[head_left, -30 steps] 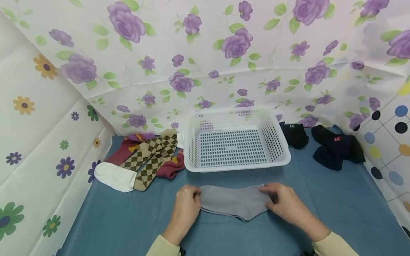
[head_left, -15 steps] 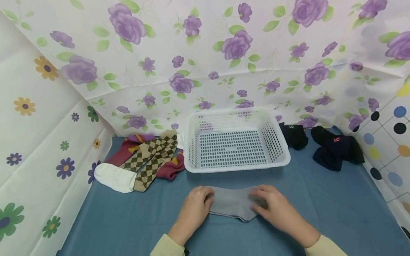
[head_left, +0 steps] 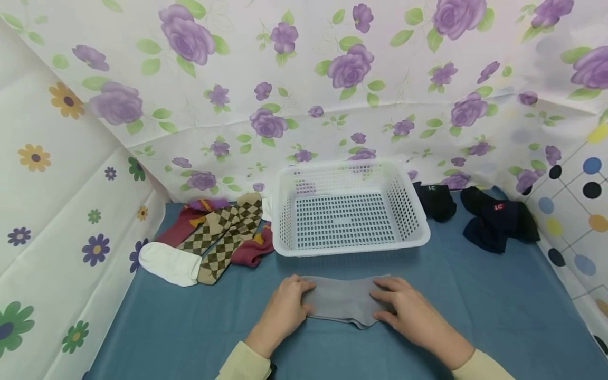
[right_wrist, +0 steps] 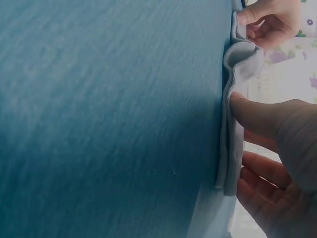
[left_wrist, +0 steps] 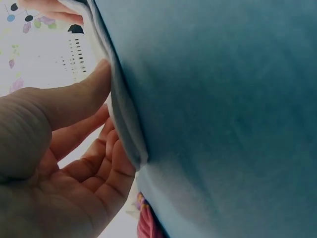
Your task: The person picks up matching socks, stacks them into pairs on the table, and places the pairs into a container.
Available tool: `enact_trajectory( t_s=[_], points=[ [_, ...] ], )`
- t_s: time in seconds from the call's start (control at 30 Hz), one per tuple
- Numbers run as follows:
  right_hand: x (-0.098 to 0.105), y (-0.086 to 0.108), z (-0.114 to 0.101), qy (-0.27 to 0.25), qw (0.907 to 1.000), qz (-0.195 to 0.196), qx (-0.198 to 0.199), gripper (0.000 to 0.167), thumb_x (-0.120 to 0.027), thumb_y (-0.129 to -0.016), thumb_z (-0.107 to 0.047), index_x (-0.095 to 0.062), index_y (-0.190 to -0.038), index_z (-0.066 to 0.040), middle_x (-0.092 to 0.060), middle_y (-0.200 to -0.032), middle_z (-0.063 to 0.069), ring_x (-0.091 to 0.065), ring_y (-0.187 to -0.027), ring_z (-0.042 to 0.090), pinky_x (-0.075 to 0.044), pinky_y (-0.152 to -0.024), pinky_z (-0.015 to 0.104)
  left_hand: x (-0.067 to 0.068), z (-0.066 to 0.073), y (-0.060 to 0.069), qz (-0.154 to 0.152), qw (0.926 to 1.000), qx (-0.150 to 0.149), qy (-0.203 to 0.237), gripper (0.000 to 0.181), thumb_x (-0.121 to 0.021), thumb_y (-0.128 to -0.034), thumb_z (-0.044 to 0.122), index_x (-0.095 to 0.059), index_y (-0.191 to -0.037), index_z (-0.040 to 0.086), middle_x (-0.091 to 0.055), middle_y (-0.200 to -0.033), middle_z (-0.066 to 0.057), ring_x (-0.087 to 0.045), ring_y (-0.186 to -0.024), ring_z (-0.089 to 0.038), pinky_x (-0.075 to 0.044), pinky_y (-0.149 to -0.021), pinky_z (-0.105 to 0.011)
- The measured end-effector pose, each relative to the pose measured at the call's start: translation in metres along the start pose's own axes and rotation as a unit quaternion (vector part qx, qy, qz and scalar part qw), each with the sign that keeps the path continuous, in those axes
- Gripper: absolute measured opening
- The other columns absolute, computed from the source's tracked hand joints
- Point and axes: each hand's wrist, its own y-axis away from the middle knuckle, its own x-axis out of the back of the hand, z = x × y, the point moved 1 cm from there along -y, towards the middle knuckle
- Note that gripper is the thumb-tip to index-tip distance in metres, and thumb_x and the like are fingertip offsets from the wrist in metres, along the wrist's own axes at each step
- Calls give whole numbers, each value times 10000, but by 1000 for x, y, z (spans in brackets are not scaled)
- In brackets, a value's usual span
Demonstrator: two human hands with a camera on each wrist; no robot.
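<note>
A pair of grey socks point(head_left: 342, 300), stacked flat, lies on the blue cloth in front of the basket in the head view. My left hand point(head_left: 284, 312) rests on their left end, thumb and fingertips spread apart. On the right end my right hand point(head_left: 417, 321) touches the fabric, fingers loosely extended. In the left wrist view the thumb point(left_wrist: 84, 96) presses the socks' edge point(left_wrist: 124, 109). The right wrist view shows two layers of grey fabric point(right_wrist: 233, 144) with a raised fold towards the other hand; the right thumb point(right_wrist: 257, 113) touches the edge.
Behind the socks stands a white perforated basket point(head_left: 351, 245). To its left lie a white sock point(head_left: 170, 263), checked socks point(head_left: 219, 258) and maroon socks point(head_left: 249, 252). Black socks point(head_left: 437, 203) and dark socks point(head_left: 501, 219) lie to the right. A floral curtain point(head_left: 304, 68) hangs behind.
My hands have come inward from the socks' ends and now lie over the fabric. The fingers have loosened from their earlier grip and spread on the socks, which stay in place.
</note>
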Motion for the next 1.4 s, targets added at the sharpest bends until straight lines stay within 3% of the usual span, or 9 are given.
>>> enact_trajectory(
  t_s=[0.23, 0.4, 0.5, 0.6, 0.7, 0.77, 0.97, 1.2, 1.4],
  points=[
    [2, -2, 1, -117, 9998, -68, 119, 463, -762, -730, -435, -680, -1144, -244, -542, -1324, -48, -469, -1240, 160, -447, -983, 407, 5, -5, -4, -295, 9979, 113, 570, 485, -826, -686, 141, -677, -1147, 116, -621, -1022, -25, -592, -955, -175, -511, -790, -307],
    [10, -7, 6, -672, 9977, 9, -95, 405, -785, -724, -389, -699, -1091, -243, -587, -1259, -43, -524, -1169, 160, -480, -935, 393, 11, -3, -6, -323, 9962, 81, 809, 412, -798, -732, 172, -683, -1123, 108, -634, -988, -32, -592, -884, -145, -499, -710, -279],
    [17, -10, 8, -928, 9937, 292, -554, 356, -790, -731, -350, -708, -1050, -212, -627, -1174, -17, -580, -1088, 173, -512, -868, 399, 15, -1, -5, -40, 9948, 212, 1000, 339, -749, -791, 223, -682, -1106, 116, -636, -978, -26, -585, -852, -134, -488, -686, -278],
    [23, -13, 10, -946, 9874, 520, -1161, 359, -794, -728, -324, -702, -1028, -149, -642, -1086, 33, -614, -998, 200, -527, -790, 417, 18, -2, -4, 507, 9918, 474, 1068, 305, -723, -813, 248, -683, -1083, 110, -623, -929, -23, -548, -783, -125, -454, -646, -272],
    [25, -15, 11, -893, 9801, 421, -1720, 435, -796, -715, -361, -679, -1036, -91, -634, -1008, 72, -610, -878, 188, -520, -698, 397, 20, -6, -4, 966, 9876, 773, 970, 322, -711, -824, 266, -670, -1082, 78, -603, -877, -45, -507, -730, -125, -429, -620, -276],
    [26, -16, 13, -914, 9760, 293, -1954, 498, -794, -703, -404, -662, -1038, -61, -621, -944, 80, -575, -795, 173, -493, -629, 358, 20, -8, -4, 1075, 9845, 1042, 918, 365, -699, -835, 301, -650, -1101, 56, -603, -881, -68, -515, -733, -136, -437, -620, -290],
    [23, -17, 16, -1247, 9663, -55, -2251, 575, -791, -683, -465, -626, -1033, -40, -553, -775, 45, -485, -647, 156, -384, -504, 275, 19, -12, -6, 853, 9798, 1581, 875, 440, -661, -862, 352, -602, -1143, 18, -636, -1004, -141, -608, -840, -205, -501, -665, -363],
    [20, -19, 19, -1221, 9649, -188, -2316, 596, -805, -666, -457, -621, -1036, -27, -567, -802, 48, -495, -658, 157, -393, -508, 269, 17, -12, -7, 482, 9774, 1721, 1131, 386, -683, -846, 282, -598, -1099, 2, -550, -691, -51, -516, -572, -151, -399, -486, -286],
    [18, -19, 16, -1293, 9641, -378, -2289, 474, -795, -698, -396, -602, -954, -48, -541, -690, 31, -489, -565, 143, -369, -469, 278, 17, -12, -8, 338, 9781, 1771, 1040, 319, -738, -794, 240, -615, -996, 26, -553, -695, -32, -522, -600, -151, -416, -515, -286]
  ],
)
